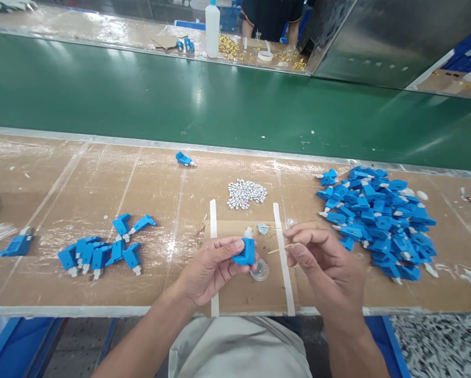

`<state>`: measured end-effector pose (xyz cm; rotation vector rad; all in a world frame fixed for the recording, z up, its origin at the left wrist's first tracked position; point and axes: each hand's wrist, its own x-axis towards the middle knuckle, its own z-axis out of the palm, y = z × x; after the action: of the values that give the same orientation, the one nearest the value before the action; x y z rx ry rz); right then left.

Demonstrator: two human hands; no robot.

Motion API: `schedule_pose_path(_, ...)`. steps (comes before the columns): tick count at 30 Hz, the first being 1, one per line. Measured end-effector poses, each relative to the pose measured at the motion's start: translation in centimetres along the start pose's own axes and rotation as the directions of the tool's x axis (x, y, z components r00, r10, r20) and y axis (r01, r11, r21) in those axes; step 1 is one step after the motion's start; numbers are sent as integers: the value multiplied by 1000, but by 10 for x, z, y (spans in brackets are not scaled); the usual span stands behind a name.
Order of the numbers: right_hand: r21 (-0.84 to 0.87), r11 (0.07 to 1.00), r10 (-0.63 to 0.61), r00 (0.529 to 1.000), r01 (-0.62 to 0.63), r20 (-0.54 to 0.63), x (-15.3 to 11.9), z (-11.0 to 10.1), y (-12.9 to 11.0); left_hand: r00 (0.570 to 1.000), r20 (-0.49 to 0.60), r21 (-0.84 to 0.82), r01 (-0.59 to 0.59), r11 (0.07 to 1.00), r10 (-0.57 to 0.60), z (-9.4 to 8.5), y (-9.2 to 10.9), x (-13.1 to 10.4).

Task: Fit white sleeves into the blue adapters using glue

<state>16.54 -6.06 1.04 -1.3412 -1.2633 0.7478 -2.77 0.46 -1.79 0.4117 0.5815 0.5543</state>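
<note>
My left hand (215, 262) is closed on a blue plastic part (245, 252) whose pale tip points up and away from me. Pinched in my right hand (324, 262) is a thin wooden toothpick (278, 250), its point just right of the blue part without touching it. Below the blue part sits a small clear round dish (260, 270) on a taped cardboard sheet (243, 299). A second thin stick (273, 227) lies farther off, by a small crumpled clear-blue piece (262, 229). Small grey-white pieces (246, 193) form a pile beyond the sheet.
A big heap of blue parts (380, 220) lies at right, a smaller group (101, 252) at left. One blue part (184, 158) lies near the green conveyor belt (140, 94). Across it stand a white bottle (212, 29), gold pieces (229, 47) and a person (272, 18).
</note>
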Motion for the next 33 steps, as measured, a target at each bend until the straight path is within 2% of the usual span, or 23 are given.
schedule_pose_path(3, -135, 991, 47, 989, -27, 143, -7, -5, 12, 996, -69, -45, -56, 997, 53, -8, 6, -3)
schedule_pose_path(6, -229, 971, 133, 957, -73, 260, -16, -7, 25, 992, -105, -80, -84, 993, 75, -14, 8, -4)
schedule_pose_path(10, -305, 948, 157, 967, -91, 198, 0, -9, 39, 991, -117, -110, -74, 991, 61, -18, 7, -5)
schedule_pose_path(13, -429, 903, 64, 979, 26, 196, 35, -4, 47, 989, -135, -113, -70, 991, 55, -19, 7, -7)
schedule_pose_path(16, -554, 805, -31, 949, 211, 315, 69, 9, 55, 985, -160, -119, -83, 989, 63, -21, 9, -8)
schedule_pose_path(18, -594, 750, -54, 921, 293, 387, 83, 20, 59, 982, -177, -132, -89, 987, 65, -22, 10, -10)
schedule_pose_path(21, -612, 715, -55, 901, 337, 431, 89, 31, 65, 979, -196, -165, -95, 982, 62, -23, 10, -10)
schedule_pose_path(28, -650, 679, -14, 891, 341, 454, 92, 39, 74, 985, -170, -179, -64, 982, 33, -27, 6, -9)
schedule_pose_path(31, -646, 705, 27, 899, 293, 438, 96, 38, 71, 986, -166, -186, -62, 981, 31, -27, 7, -9)
schedule_pose_path(33, -607, 766, 63, 914, 213, 401, 97, 32, 63, 984, -173, -185, -72, 980, 40, -27, 9, -10)
